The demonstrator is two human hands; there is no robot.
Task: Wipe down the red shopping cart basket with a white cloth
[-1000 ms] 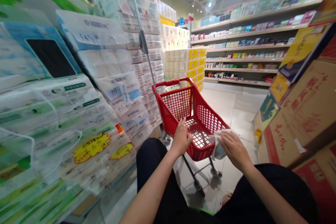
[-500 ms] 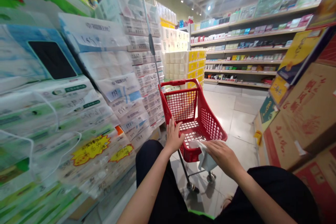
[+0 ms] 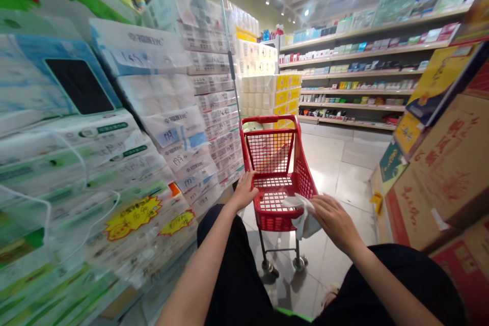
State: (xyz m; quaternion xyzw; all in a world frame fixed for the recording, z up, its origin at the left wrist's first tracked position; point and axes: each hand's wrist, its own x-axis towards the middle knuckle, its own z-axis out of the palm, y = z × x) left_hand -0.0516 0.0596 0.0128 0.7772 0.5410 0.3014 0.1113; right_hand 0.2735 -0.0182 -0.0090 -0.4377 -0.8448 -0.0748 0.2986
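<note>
Head view: I sit or crouch low, my dark-clothed knees (image 3: 225,229) spread to either side, with the red cart (image 3: 273,221) between and just beyond my hands.
Red cart: it is upright on its wheels (image 3: 269,267), narrow end toward me and handle (image 3: 267,119) beyond both hands; that turn probably puts the near rim within easy reach of each palm.
Left hand: it rests on the cart's left rim, fingers gently bent; I cannot tell whether they close around the edge. The left hand (image 3: 244,191) likely steadies the light frame, which could roll on its wheels.
Right hand: my right hand (image 3: 336,219) pinches a pale cloth (image 3: 307,221) between thumb and fingers at the near right corner.
Cloth: it is bunched under the fingertips and hangs loose below them, partly over the rim; the loose grip seems to let it follow the plastic.
Metal pole: beyond the left hand, the pole (image 3: 224,10) rises from the handle end, out of my hands' way.
Wrapped packs: left of my left hand, paper packs (image 3: 153,51) stand in tall stacks, flat faces together, presumably for stability. A dark-screened device (image 3: 80,86) leans on them, near a white cable (image 3: 82,163).
Cartons: right of my right hand, brown cartons (image 3: 451,163) are piled close.
Shelves: farther off, beyond both hands, shelves (image 3: 355,52) carry small boxes in rows.
</note>
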